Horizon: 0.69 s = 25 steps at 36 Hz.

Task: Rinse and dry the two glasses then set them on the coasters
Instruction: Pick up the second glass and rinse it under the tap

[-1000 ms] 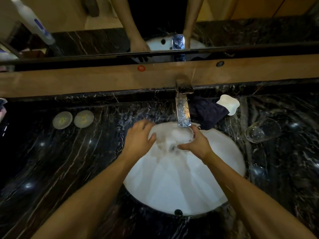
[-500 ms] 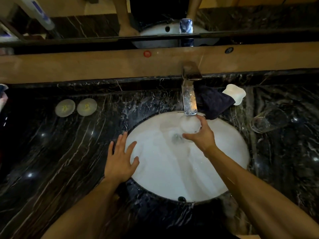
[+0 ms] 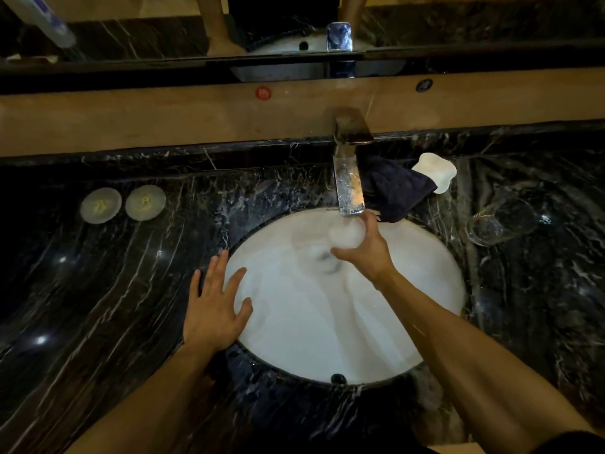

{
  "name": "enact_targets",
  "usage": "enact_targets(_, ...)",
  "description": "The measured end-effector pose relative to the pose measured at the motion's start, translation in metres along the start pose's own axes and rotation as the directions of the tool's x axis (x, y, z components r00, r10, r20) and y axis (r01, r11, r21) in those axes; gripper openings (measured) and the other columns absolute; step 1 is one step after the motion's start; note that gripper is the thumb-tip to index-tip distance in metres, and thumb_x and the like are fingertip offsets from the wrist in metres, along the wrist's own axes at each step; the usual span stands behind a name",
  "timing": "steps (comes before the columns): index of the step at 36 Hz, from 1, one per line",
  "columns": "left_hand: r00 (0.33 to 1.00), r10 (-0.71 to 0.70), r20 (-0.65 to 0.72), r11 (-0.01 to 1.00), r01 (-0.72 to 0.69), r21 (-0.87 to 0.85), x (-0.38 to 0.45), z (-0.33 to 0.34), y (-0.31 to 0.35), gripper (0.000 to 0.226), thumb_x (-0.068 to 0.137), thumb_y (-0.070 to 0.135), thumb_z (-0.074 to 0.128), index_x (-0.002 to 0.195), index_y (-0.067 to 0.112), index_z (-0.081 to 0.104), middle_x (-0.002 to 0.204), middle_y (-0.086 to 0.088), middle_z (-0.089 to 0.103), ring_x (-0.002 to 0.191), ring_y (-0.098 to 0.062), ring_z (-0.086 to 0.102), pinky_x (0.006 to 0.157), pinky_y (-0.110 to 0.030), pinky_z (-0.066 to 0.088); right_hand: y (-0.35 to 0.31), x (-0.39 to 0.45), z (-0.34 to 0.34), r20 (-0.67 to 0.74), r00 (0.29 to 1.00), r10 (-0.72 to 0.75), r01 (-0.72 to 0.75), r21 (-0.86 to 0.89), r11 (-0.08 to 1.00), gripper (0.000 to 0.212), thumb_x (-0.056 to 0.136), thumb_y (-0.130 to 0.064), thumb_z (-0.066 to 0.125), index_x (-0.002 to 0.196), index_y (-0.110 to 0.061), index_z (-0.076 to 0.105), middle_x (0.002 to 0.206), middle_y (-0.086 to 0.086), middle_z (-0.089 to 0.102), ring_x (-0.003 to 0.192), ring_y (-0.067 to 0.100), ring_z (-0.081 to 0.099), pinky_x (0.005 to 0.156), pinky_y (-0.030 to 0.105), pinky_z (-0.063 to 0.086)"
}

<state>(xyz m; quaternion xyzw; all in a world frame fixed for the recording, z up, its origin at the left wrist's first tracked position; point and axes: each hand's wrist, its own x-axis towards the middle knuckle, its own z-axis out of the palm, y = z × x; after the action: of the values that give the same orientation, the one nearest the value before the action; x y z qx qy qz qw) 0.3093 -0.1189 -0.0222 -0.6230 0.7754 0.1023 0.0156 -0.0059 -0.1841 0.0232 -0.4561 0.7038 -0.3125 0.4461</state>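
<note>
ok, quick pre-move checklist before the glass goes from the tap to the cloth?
1. Right hand grips the glass: ok, fingers wrapped round it under the faucet.
2. Left hand free to take the cloth: ok, open and flat on the basin's left rim.
3. Dark cloth within reach: ok, it lies just right of the faucet.
4. Both coasters bare: ok, nothing on either.
5. Second glass safe: ok, on its side on the counter, right of the basin.
6. Water shut off: cannot tell, the stream is too blurred.
</note>
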Motion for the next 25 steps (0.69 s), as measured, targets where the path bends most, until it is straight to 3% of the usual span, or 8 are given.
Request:
enact_targets(2, 1.000, -0.002, 0.001, 1.000, 0.002, 0.004, 0.000, 0.000, 0.000, 0.066, 0.090, 0.055, 0.031, 0.148, 0.025, 0.037, 0.164, -0.005, 0.002, 0.151, -0.022, 0.000, 0.120, -0.049, 0.001, 0.001, 0.001, 0.002, -0.025, 1.000, -0.011, 0.011, 0.010, 1.000, 0.083, 0.068, -0.011, 0.087, 0.132, -0.025, 0.036, 0.118, -0.008, 0.050, 0.103, 0.014, 0.053, 0.070, 0.009, 0.042)
enact_targets(6, 1.000, -0.007, -0.002, 1.000, 0.007, 0.005, 0.000, 0.000, -0.001, 0.065, 0.090, 0.055, 0.032, 0.148, 0.025, 0.036, 0.164, -0.005, 0.002, 0.151, -0.022, 0.000, 0.120, -0.049, 0.002, 0.010, 0.004, -0.002, -0.064, 0.998, 0.025, -0.026, -0.022, 0.999, 0.090, 0.067, -0.016, 0.089, 0.138, -0.026, 0.034, 0.116, -0.006, 0.053, 0.103, 0.018, 0.055, 0.081, 0.027, 0.045)
enact_targets(8, 1.000, -0.007, -0.008, 1.000, 0.007, 0.002, 0.001, 0.001, 0.000, 0.065, 0.090, 0.054, 0.032, 0.148, 0.024, 0.037, 0.164, -0.005, 0.002, 0.151, -0.022, 0.001, 0.120, -0.050, 0.004, 0.013, 0.004, -0.001, -0.028, 0.999, 0.034, -0.036, -0.062, 0.997, 0.094, 0.066, -0.020, 0.090, 0.140, -0.026, 0.033, 0.116, -0.006, 0.053, 0.103, 0.017, 0.053, 0.081, 0.028, 0.045)
enact_targets(13, 1.000, -0.002, -0.015, 1.000, 0.002, -0.008, 0.000, 0.002, 0.000, 0.066, 0.090, 0.055, 0.031, 0.148, 0.024, 0.037, 0.164, -0.005, 0.003, 0.151, -0.022, 0.003, 0.120, -0.052, 0.006, 0.015, 0.003, 0.014, -0.019, 1.000, 0.016, -0.017, -0.014, 1.000, 0.089, 0.065, -0.018, 0.091, 0.135, -0.026, 0.037, 0.124, -0.009, 0.052, 0.108, 0.012, 0.052, 0.085, 0.020, 0.042)
enact_targets(19, 1.000, -0.007, -0.006, 1.000, 0.007, 0.002, 0.001, 0.002, -0.001, 0.065, 0.091, 0.054, 0.031, 0.148, 0.024, 0.037, 0.164, -0.004, 0.002, 0.151, -0.022, 0.002, 0.120, -0.051, 0.005, 0.018, 0.007, 0.014, -0.005, 0.999, 0.044, -0.045, -0.049, 0.998, 0.093, 0.064, -0.022, 0.090, 0.138, -0.026, 0.034, 0.119, -0.008, 0.052, 0.107, 0.017, 0.054, 0.086, 0.027, 0.045)
enact_targets(25, 1.000, -0.014, 0.007, 1.000, 0.013, 0.009, 0.001, 0.002, -0.001, 0.065, 0.090, 0.054, 0.032, 0.149, 0.025, 0.036, 0.164, -0.004, 0.001, 0.151, -0.022, 0.002, 0.120, -0.052, 0.007, 0.015, 0.007, 0.018, -0.065, 0.997, 0.030, -0.031, -0.015, 0.999, 0.088, 0.066, -0.017, 0.090, 0.136, -0.023, 0.036, 0.121, -0.007, 0.052, 0.105, 0.011, 0.053, 0.082, 0.016, 0.043)
